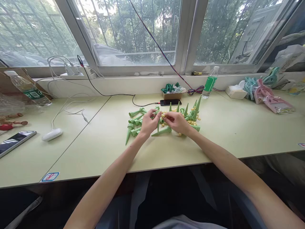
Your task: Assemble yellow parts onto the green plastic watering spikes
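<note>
Head view: our left hand [150, 123] pinches one green plastic spike [158, 126], point down above the table [214, 136]; our right hand [178, 122] pinches a small yellow fitting [163, 115] beside its top. Our hands hide part of what lies behind. Loose green spikes [130, 133] lie left; upright spikes [197, 108] crowd right. Beyond: black smartphone [170, 102], cabled; cardboard box [175, 96]; green-labelled bottle [210, 84]; tissue pack [235, 92]; pink plastic articles [269, 97], partly wrapped.

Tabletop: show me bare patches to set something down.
Free: right of the spikes, in front of the tissue box and pink items; also left of the spikes, up to the table seam. Crowded: around the left hand and right hand, among spikes and yellow pieces; and far left, with a bottle and phone.
</note>
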Tool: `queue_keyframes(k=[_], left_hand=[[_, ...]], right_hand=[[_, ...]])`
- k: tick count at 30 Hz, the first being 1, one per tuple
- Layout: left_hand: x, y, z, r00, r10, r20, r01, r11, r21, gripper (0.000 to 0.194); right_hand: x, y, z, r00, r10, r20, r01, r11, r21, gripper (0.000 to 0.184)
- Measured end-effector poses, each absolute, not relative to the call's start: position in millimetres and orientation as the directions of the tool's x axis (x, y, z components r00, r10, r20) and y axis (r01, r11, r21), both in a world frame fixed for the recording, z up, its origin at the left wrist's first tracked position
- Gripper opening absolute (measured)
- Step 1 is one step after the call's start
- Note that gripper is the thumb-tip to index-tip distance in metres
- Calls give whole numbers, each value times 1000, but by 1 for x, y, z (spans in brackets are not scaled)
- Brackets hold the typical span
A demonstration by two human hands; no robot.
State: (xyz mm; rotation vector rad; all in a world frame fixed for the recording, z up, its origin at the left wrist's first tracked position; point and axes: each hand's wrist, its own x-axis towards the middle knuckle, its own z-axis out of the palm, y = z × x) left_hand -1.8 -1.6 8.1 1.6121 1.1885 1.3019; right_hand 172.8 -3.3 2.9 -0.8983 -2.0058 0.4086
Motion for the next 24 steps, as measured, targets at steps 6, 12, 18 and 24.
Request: queue_keyframes(k=[6, 12, 18, 24], left_hand=[[0, -5, 10, 86, 957, 277, 139, -287, 948, 41], [1, -5, 10, 114, 950, 291, 127, -304, 944, 39], [-1, 0, 6, 36, 944, 327, 189, -328, 926, 35], [-3, 4, 2, -5, 922, 388, 297, -370, 881, 31]], right_hand=[[173, -4, 4, -350, 727, 591, 458, 683, -569, 26], [173, -4, 3, -340, 722, 602, 448, 688, -572, 20], [174, -4, 4, -281, 731, 622, 439, 674, -593, 18], [174, -4, 3, -209, 746, 632, 434, 650, -624, 23]])
